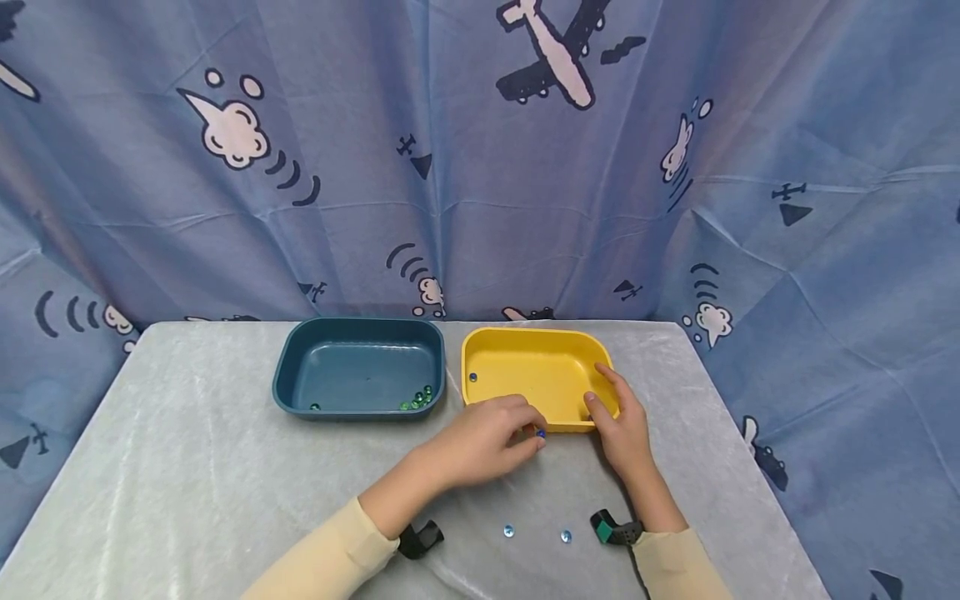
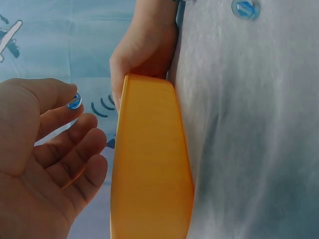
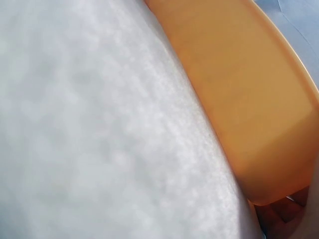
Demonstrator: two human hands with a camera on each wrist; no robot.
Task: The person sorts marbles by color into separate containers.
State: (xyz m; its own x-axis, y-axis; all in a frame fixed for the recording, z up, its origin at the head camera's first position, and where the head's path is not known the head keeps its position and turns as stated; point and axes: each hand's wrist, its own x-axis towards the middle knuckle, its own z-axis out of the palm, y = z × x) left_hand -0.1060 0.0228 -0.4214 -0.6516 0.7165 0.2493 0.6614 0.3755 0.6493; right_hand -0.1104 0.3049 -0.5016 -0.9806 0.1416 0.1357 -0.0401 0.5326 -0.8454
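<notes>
My left hand (image 1: 491, 437) is at the front rim of the yellow bin (image 1: 525, 333), pinching a blue glass marble (image 2: 75, 102) between thumb and index finger, the other fingers loosely curled. At the bin's right end, my right hand (image 1: 624, 429) grips the wall, with the thumb over the front corner. One blue marble (image 1: 472, 377) lies inside the yellow bin at its left. On the cloth nearer me rest two more, a blue marble (image 1: 509, 531) and another blue marble (image 1: 566, 537). The right wrist view mostly has the bin's outer wall (image 3: 244, 94); few fingers show there.
Left of the yellow bin stands a teal bin (image 1: 283, 367), holding several green marbles (image 1: 417, 400) in its right front corner and a single green marble (image 1: 315, 407) at its left. Grey cloth (image 1: 187, 467) covers the table. A patterned blue curtain (image 1: 360, 183) hangs behind.
</notes>
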